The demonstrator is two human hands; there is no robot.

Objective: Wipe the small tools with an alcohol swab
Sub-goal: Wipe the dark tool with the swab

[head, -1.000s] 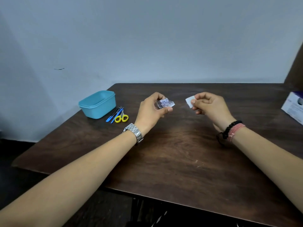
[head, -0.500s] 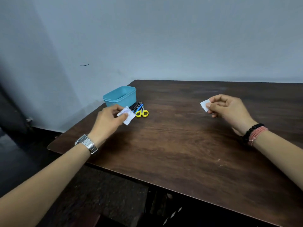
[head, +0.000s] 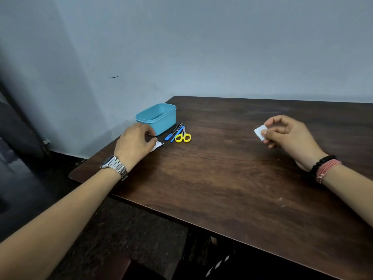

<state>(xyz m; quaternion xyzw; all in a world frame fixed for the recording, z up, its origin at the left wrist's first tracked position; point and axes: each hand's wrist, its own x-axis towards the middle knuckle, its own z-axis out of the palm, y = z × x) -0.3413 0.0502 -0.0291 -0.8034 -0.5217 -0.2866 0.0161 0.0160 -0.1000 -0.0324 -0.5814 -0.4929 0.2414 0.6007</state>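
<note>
White and folded square, the small alcohol swab (head: 260,131) sits pinched between the thumb and curled fingertips of the right hand (head: 286,134), held above the dark brown wooden table (head: 232,178) on its right side, clear of the surface. The rest of that hand's fingers are tucked in loosely behind the pinch; a black bead bracelet (head: 321,164) and a pink cord band (head: 328,170) circle its wrist.

Well apart on the table's left side lie the small tools: a pair of yellow-handled scissors (head: 183,137) and, just beside them on the left, two slim blue-handled tools (head: 173,134) with dark tips, all bunched together and angled toward the far corner. None of them is touched by either hand.

The left hand (head: 135,144) is low over the table near its left edge, knuckles up, fingers curled down. A crumpled white foil wrapper (head: 157,146) pokes out from under its fingertips and lies on the wood; whether the fingers pinch it or only rest on it cannot be told. A silver metal-link watch (head: 114,166) is on that wrist.

A light blue rectangular plastic container (head: 156,119) stands just behind the left hand, next to the tools.
</note>
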